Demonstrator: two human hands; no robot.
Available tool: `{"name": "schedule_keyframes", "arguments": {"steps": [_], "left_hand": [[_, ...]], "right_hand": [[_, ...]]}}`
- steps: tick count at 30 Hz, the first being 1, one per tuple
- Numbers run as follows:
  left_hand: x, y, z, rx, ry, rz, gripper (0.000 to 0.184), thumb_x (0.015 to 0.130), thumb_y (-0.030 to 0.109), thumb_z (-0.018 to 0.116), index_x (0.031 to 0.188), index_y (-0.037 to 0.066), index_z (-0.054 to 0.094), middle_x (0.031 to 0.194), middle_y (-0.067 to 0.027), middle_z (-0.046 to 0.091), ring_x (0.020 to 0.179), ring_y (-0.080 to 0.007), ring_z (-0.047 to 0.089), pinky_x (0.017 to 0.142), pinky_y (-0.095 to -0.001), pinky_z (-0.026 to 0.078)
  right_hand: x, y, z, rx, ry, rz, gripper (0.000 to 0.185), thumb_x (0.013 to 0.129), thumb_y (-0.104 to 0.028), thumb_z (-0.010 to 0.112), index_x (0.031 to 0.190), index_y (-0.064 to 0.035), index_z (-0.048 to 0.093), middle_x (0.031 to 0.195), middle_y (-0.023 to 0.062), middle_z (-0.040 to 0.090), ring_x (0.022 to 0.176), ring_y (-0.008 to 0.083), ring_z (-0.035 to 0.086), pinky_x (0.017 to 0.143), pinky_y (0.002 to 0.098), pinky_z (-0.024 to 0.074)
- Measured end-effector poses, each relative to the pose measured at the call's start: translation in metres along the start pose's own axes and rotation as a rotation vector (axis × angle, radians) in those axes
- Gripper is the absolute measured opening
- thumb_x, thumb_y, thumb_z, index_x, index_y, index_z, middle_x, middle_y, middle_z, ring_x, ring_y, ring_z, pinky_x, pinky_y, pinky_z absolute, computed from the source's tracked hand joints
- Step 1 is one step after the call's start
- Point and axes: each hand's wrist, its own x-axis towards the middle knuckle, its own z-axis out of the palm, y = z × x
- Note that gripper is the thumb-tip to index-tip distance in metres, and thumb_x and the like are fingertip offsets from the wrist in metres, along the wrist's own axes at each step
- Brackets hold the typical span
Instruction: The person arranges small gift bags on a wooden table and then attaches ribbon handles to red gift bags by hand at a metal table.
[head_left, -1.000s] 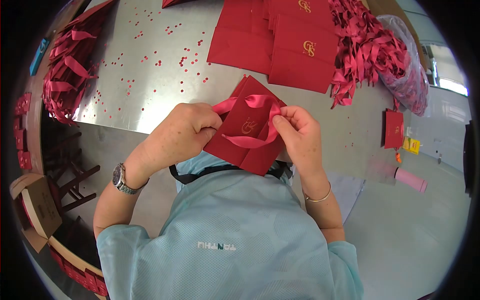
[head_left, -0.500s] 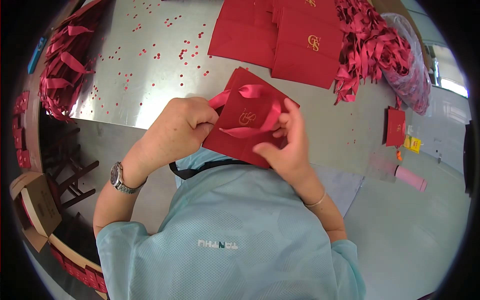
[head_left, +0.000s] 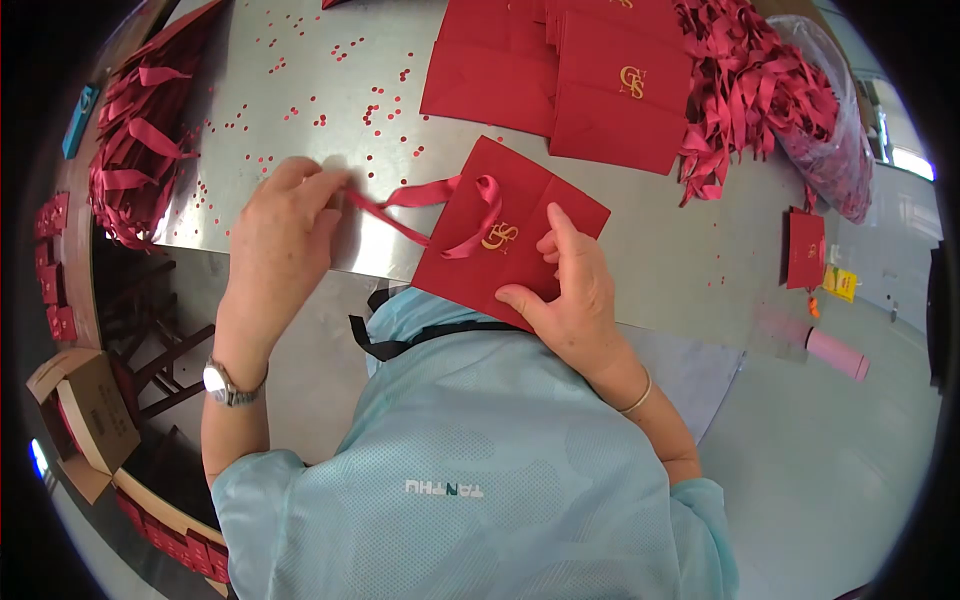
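Observation:
A small red paper bag (head_left: 468, 215) with gold lettering lies tilted at the table's near edge, its lower corner over my shirt. A pink-red ribbon (head_left: 420, 193) loops across its front and stretches out past its left edge. My left hand (head_left: 285, 235), wearing a watch, is left of the bag, pinching the ribbon's far end between thumb and fingers. My right hand (head_left: 575, 290) rests on the bag's lower right part, thumb and index finger spread apart. Its other fingers are partly curled and partly hidden.
Flat red bags (head_left: 625, 95) are stacked at the back. Loose ribbons (head_left: 745, 100) pile up at right, some inside a plastic bag (head_left: 840, 165). Ribboned bags (head_left: 145, 130) stand at left. Red dots dot the metal table (head_left: 260, 120). A pink bottle (head_left: 837, 354) is at far right.
My left hand has moved left, away from the bag, drawing the ribbon out with it. The loop on the bag's front has become smaller. My right hand stays on the bag.

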Motion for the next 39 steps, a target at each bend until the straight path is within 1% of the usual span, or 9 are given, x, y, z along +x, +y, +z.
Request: {"name": "schedule_keyframes", "arguments": {"steps": [5, 7, 11, 21, 26, 28, 31, 35, 39], "left_hand": [[0.009, 0.056, 0.013, -0.176, 0.203, 0.216, 0.034, 0.077, -0.003, 0.066, 0.109, 0.006, 0.065, 0.106, -0.0148, 0.061, 0.089, -0.0306, 0.062, 0.075, -0.0371, 0.052], [0.018, 0.08, 0.033, -0.141, 0.135, 0.289, 0.022, 0.077, 0.01, 0.072, 0.097, 0.003, 0.064, 0.097, -0.0109, 0.059, 0.08, -0.0294, 0.059, 0.068, -0.0381, 0.051], [0.029, 0.093, 0.049, 0.042, 0.014, 0.219, 0.027, 0.075, 0.023, 0.076, 0.079, 0.003, 0.059, 0.086, -0.0103, 0.055, 0.074, -0.0288, 0.055, 0.061, -0.0384, 0.049], [0.023, 0.088, 0.047, -0.013, -0.051, 0.09, 0.018, 0.082, 0.017, 0.069, 0.081, 0.001, 0.059, 0.081, -0.013, 0.06, 0.068, -0.0243, 0.06, 0.059, -0.0344, 0.052], [0.03, 0.073, 0.023, -1.318, -0.409, -0.703, 0.017, 0.09, 0.005, 0.056, 0.106, -0.001, 0.062, 0.084, -0.0055, 0.067, 0.063, -0.007, 0.055, 0.052, -0.0227, 0.043], [0.023, 0.067, 0.02, -1.274, -0.388, -0.697, 0.02, 0.09, 0.003, 0.056, 0.109, -0.001, 0.061, 0.087, -0.0077, 0.067, 0.071, -0.0084, 0.062, 0.054, -0.022, 0.046], [0.012, 0.062, 0.017, -0.648, -0.056, -0.394, 0.023, 0.087, -0.005, 0.055, 0.106, 0.001, 0.064, 0.088, -0.0069, 0.064, 0.08, -0.0159, 0.069, 0.062, -0.0265, 0.052], [-0.005, 0.045, 0.021, -0.189, -0.181, -0.024, 0.029, 0.077, -0.007, 0.062, 0.099, 0.01, 0.069, 0.108, -0.01, 0.057, 0.09, -0.0259, 0.065, 0.069, -0.0355, 0.053], [-0.001, 0.035, 0.021, -0.007, -0.114, 0.074, 0.019, 0.077, -0.002, 0.063, 0.09, 0.01, 0.068, 0.105, -0.0081, 0.058, 0.088, -0.0261, 0.064, 0.068, -0.0374, 0.052]], "right_hand": [[0.001, 0.0, 0.0, 0.005, 0.011, -0.012, 0.086, 0.063, -0.021, 0.085, 0.135, 0.0004, 0.044, 0.098, 0.0122, 0.059, 0.088, 0.0269, 0.057, 0.076, 0.0365, 0.049], [0.001, 0.001, 0.001, 0.004, 0.009, -0.024, 0.083, 0.063, -0.021, 0.085, 0.134, 0.0003, 0.046, 0.099, 0.0122, 0.059, 0.089, 0.0277, 0.057, 0.076, 0.0371, 0.0488], [0.0, 0.004, 0.002, -0.013, 0.047, -0.075, 0.076, 0.065, -0.021, 0.083, 0.129, 0.0003, 0.05, 0.103, 0.0136, 0.059, 0.09, 0.0298, 0.056, 0.078, 0.0381, 0.0489], [0.0, 0.009, -0.001, 0.019, 0.054, -0.157, 0.062, 0.07, -0.023, 0.079, 0.122, 0.0011, 0.055, 0.106, 0.0135, 0.058, 0.09, 0.0299, 0.056, 0.079, 0.0371, 0.0494], [-0.001, 0.012, -0.002, 0.046, 0.067, -0.169, 0.061, 0.07, -0.023, 0.078, 0.121, 0.0007, 0.055, 0.104, 0.0128, 0.058, 0.089, 0.0289, 0.056, 0.078, 0.0364, 0.0493], [-0.001, 0.012, -0.002, 0.055, 0.069, -0.173, 0.061, 0.07, -0.022, 0.079, 0.121, 0.0006, 0.055, 0.103, 0.0126, 0.058, 0.089, 0.0284, 0.056, 0.077, 0.0361, 0.0492], [-0.001, 0.013, -0.002, 0.063, 0.074, -0.183, 0.061, 0.069, -0.022, 0.079, 0.121, 0.0001, 0.056, 0.103, 0.0125, 0.057, 0.088, 0.0278, 0.056, 0.077, 0.0356, 0.0492], [0.0, 0.013, -0.001, 0.036, 0.063, -0.185, 0.061, 0.069, -0.022, 0.08, 0.121, -0.0002, 0.056, 0.103, 0.0123, 0.058, 0.088, 0.0277, 0.056, 0.077, 0.0353, 0.0492], [0.0, 0.011, -0.001, 0.026, 0.068, -0.189, 0.059, 0.068, -0.021, 0.08, 0.118, -0.0009, 0.058, 0.102, 0.0111, 0.057, 0.088, 0.027, 0.056, 0.076, 0.0349, 0.0493]]}}
